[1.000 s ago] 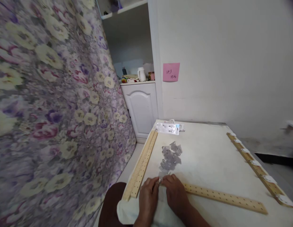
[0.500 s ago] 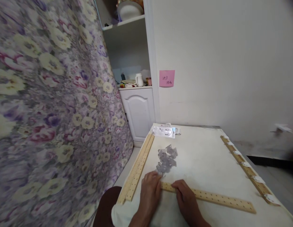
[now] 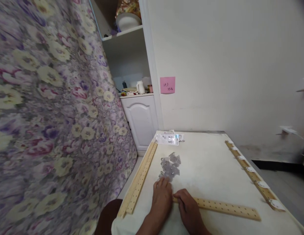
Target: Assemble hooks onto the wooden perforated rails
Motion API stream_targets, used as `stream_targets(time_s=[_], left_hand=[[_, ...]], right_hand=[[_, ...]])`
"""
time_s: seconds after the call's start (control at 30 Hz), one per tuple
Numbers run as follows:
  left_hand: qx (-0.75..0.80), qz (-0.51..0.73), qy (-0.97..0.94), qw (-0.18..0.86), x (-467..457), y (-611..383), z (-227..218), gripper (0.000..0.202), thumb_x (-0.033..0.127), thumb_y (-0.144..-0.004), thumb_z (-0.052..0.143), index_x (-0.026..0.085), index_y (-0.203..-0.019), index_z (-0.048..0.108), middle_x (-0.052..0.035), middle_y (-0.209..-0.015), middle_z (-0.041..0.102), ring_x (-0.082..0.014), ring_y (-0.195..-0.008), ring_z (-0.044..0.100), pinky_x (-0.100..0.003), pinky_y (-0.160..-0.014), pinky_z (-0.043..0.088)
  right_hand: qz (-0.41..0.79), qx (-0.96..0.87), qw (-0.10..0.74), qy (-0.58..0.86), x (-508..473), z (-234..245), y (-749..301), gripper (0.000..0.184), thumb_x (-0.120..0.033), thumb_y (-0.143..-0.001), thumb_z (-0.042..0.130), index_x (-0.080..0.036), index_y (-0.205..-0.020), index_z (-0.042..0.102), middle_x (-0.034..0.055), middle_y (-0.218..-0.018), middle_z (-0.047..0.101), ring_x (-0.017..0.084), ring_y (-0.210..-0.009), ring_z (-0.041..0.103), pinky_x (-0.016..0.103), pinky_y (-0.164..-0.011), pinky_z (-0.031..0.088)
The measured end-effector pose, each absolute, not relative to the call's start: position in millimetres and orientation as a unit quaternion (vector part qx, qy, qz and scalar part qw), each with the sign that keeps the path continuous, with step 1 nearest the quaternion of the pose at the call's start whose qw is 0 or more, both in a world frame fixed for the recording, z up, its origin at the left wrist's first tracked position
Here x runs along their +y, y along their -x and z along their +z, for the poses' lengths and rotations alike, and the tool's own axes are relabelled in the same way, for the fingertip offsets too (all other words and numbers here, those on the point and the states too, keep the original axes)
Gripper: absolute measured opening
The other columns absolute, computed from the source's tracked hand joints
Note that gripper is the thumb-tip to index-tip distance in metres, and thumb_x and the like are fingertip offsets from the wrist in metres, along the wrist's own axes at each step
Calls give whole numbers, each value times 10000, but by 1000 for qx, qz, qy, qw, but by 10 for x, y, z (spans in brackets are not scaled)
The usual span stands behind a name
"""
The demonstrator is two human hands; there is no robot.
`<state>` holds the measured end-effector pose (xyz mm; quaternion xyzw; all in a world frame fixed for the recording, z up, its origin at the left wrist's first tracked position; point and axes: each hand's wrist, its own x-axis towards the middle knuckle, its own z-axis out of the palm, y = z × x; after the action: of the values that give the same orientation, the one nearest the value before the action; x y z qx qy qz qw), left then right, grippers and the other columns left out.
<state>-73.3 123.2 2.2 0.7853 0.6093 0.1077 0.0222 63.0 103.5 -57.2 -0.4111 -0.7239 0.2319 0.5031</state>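
A pale wooden strip with rows of small holes (image 3: pixel 225 208) lies across the near part of the table. My right hand (image 3: pixel 187 205) is closed around its left part, thumb and index finger pinched near the end. Beside that end rests my left hand (image 3: pixel 162 195), its fingers bent and close together. What those fingers hold, if anything, is hidden beneath them. Just beyond its fingertips lies a pile of small grey see-through packets with shiny metal pieces (image 3: pixel 170 167).
Two similar perforated strips (image 3: pixel 139 182) lie along the table's left edge. Along the right edge runs a strip with several white round pieces (image 3: pixel 251 171). Clear packaging (image 3: pixel 166 139) lies at the back left. A floral curtain (image 3: pixel 56 114) hangs at left.
The view has shifted slightly. My left hand has moved a little forward, nearer the pile, and the right hand has slid left along the strip, closer to the left hand.
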Motion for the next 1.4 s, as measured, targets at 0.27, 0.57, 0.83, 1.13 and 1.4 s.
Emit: stream_targets(time_s=[0.27, 0.57, 0.83, 1.13, 1.4], left_hand=[[612, 106, -784, 15, 1202, 701, 67, 404, 99, -864, 369, 159, -1208, 570, -106, -1342, 540, -259, -1279, 422, -447, -1049, 304], [564, 431, -664, 234, 1068, 776, 149, 326, 250, -836, 447, 188, -1080, 653, -96, -1229, 621, -223, -1181, 527, -423, -1053, 375], [502, 553, -389, 540, 963, 628, 152, 434, 377, -702, 663, 136, -1063, 668, -110, -1002, 720, -222, -890, 647, -365, -868, 466], [538, 511, -466, 482, 934, 541, 155, 265, 297, -668, 673, 162, -893, 709, -45, -854, 712, -194, -816, 621, -303, -787, 462], [515, 524, -389, 555, 786, 476, -93, 350, 478, -704, 652, 171, -864, 594, 18, -664, 638, -123, -560, 585, -231, -537, 414]], right_hand=[[222, -710, 533, 404, 1023, -527, -625, 255, -106, -872, 373, -208, -881, 605, 35, -852, 635, 147, -815, 610, 238, -753, 487], [339, -598, 568, 453, 1056, -412, -729, 203, -280, -847, 473, -190, -939, 630, 72, -919, 674, 195, -853, 644, 293, -767, 523], [549, -441, 551, 448, 1133, -246, -797, 422, -535, -749, 599, -162, -945, 624, 35, -696, 670, 161, -573, 617, 260, -514, 493], [595, -409, 534, 441, 1164, -236, -780, 438, -602, -641, 657, -177, -708, 572, -104, -395, 392, 40, -323, 261, 185, -330, 186], [598, -425, 530, 425, 1138, -200, -837, 325, -492, -716, 623, -195, -681, 494, -106, -386, 417, 43, -315, 297, 173, -344, 229]])
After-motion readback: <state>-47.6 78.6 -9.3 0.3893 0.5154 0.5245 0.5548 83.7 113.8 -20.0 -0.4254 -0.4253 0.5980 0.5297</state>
